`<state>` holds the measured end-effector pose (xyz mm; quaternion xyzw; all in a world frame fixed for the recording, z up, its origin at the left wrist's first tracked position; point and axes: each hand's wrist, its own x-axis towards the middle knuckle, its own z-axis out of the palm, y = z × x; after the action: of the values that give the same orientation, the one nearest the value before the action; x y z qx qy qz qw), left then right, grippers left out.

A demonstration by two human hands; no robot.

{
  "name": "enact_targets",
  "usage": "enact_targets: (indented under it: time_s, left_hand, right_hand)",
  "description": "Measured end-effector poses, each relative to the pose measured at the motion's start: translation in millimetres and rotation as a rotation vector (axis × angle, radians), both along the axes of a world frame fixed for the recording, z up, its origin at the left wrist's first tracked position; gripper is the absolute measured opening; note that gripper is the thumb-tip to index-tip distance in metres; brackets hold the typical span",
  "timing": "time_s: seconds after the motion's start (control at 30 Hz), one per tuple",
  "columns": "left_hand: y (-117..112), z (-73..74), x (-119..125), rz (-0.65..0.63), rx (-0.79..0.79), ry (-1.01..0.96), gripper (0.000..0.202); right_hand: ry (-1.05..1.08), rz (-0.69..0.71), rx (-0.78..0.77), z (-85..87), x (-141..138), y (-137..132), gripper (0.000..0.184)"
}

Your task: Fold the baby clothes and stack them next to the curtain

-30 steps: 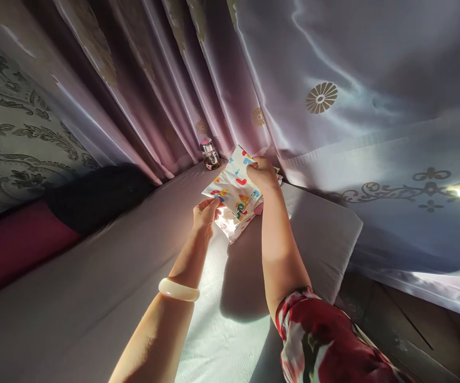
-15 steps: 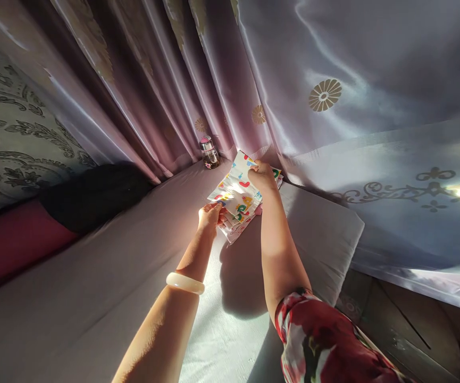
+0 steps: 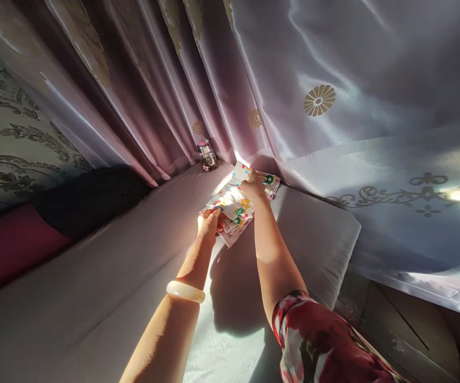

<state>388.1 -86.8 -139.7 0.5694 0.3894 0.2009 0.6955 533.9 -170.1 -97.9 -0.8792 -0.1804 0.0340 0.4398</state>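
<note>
- Nearest, at lower right: a red flowered sleeve (image 3: 313,340) on the right arm.
- On the left wrist, a pale bangle (image 3: 185,291), lit by the sun.
- Underneath both arms, a bed (image 3: 94,298) under a grey sheet, half in shadow, half in bright light.
- To the right on the bed, a white pillow (image 3: 317,234), lying flat.
- Left hand (image 3: 209,223): fingers closed, pinching the near edge of the patterned cloth (image 3: 235,205).
- Patterned cloth: white with coloured letters and hearts, folded in layers, low over the bed at the pillow's far left corner.
- Right hand (image 3: 253,186): knuckles up, fingers closed on the cloth's far edge.
- Just beyond the cloth, a small glass jar (image 3: 207,155) with a metal lid, upright at the foot of the curtain.
- Far left, a dark bundle (image 3: 90,197) beside a red bolster (image 3: 10,244).
- Behind everything, a shiny lilac curtain (image 3: 333,64) with gold flowers.
</note>
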Motion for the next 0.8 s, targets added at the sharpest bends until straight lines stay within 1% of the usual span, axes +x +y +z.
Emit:
enact_targets:
  time_s: [0.13,0.2,0.33,0.47,0.57,0.7,0.8]
  left_hand:
    - [-2.3,0.7,0.9,0.017,-0.006,-0.009,0.01]
    - [-3.3,1.7,0.9,0.016,-0.003,-0.019,0.011]
    - [-4.2,3.2,0.5,0.017,-0.002,-0.035,0.01]
    - [-3.4,3.0,0.4,0.032,-0.016,-0.022,0.008]
    - [-2.4,3.0,0.7,0.04,-0.022,-0.01,0.009]
    - [-2.1,3.0,1.3,0.045,-0.011,0.004,0.012]
    - [-2.6,2.0,1.4,0.048,0.004,0.004,0.013]
  right_hand:
    - [0.053,-0.004,-0.048,0.8,-4.7,2.3,0.076]
    - [0.047,-0.003,-0.069,0.4,-6.1,3.7,0.078]
    - [-0.004,-0.024,-0.154,-5.0,-5.7,6.5,0.071]
    - [-0.079,-0.131,-0.25,-14.3,-2.3,5.6,0.062]
    - [-0.092,-0.214,-0.284,-21.2,0.5,3.5,0.055]
    - [-0.077,-0.271,-0.331,-26.8,1.9,3.8,0.058]
    - [-0.069,-0.277,-0.346,-26.3,2.2,4.6,0.061]
